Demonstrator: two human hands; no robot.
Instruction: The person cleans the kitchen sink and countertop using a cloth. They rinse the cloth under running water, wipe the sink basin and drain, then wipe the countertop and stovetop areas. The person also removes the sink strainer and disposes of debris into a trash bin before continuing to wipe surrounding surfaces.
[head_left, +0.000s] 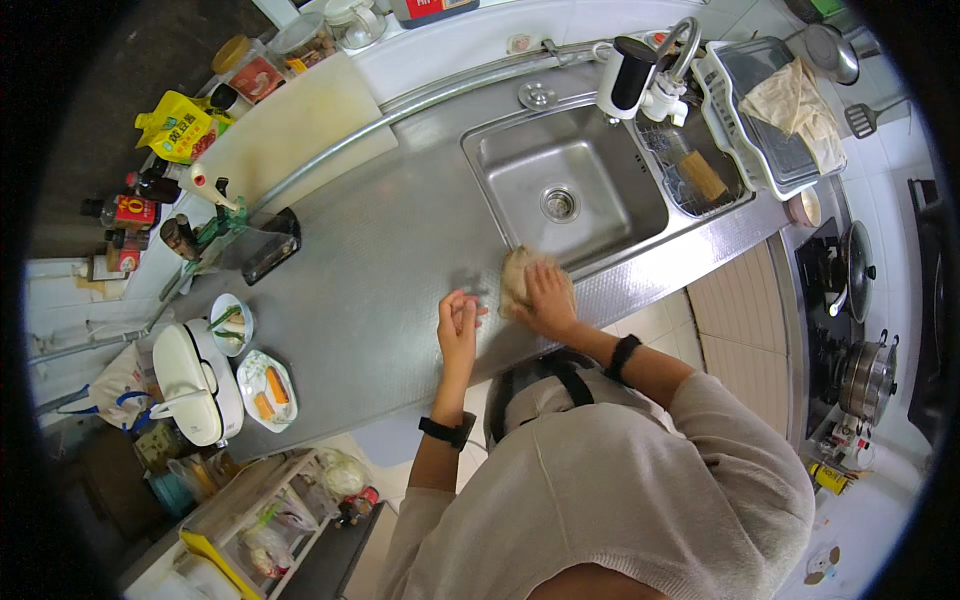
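Note:
My right hand lies spread on a beige cloth, pressing it to the stainless steel countertop at the sink's near left corner. To the left, my left hand is raised over the counter, its fingers loosely curled and holding nothing. Just beyond the cloth is the steel sink basin, with a drain strainer at its bottom. A faucet with a white and black attachment rises behind the basin.
A knife holder and a cutting board stand at the back left. A bowl, a plate with orange pieces and a white appliance sit at the left end. Right of the sink are a dish rack and a stove.

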